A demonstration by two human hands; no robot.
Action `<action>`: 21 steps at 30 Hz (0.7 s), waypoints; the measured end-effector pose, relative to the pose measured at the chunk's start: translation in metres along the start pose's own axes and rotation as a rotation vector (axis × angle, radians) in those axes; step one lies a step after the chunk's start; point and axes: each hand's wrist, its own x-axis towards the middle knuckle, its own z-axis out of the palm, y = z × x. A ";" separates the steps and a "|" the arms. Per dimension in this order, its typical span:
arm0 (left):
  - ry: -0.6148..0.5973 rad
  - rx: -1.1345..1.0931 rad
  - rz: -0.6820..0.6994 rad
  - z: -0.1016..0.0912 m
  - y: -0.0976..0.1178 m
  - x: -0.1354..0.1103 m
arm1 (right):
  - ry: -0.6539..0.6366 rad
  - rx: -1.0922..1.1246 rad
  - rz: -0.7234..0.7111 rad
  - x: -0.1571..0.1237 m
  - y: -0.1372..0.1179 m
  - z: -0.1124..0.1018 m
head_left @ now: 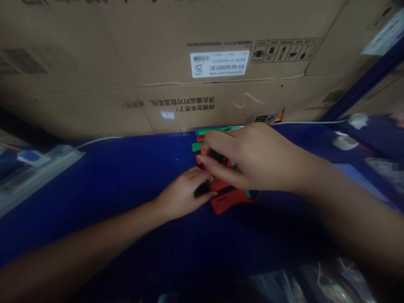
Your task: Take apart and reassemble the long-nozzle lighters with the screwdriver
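Note:
A row of slim red and green plastic-handled tools lies on the blue surface, their exact kind blurred. The nearest red-handled tool (229, 202) shows a dark slot along its handle and a teal-and-black far end. My left hand (186, 191) is closed, thumb and fingertips at the end of another red-handled tool (219, 184). Over the row, my right hand (255, 158) is curled, with thumb and forefinger pinched around a red handle end and its palm hiding much of the group. Farther back, a green-handled tool (197, 147) and a longer green one (214, 131) stick out.
A large cardboard box (126, 63) stands like a wall right behind the tools. Clear plastic packaging (41, 174) lies at left, and a white rounded object (345, 141) sits at right near a white cable. A blue post (353, 84) rises at right.

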 end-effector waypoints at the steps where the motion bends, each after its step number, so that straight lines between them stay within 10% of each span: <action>1: -0.002 0.002 -0.001 0.000 0.000 0.000 | -0.007 0.000 -0.002 0.000 0.000 0.000; 21: 0.000 -0.010 -0.019 -0.001 0.001 0.001 | -0.003 -0.019 -0.034 0.000 -0.002 -0.001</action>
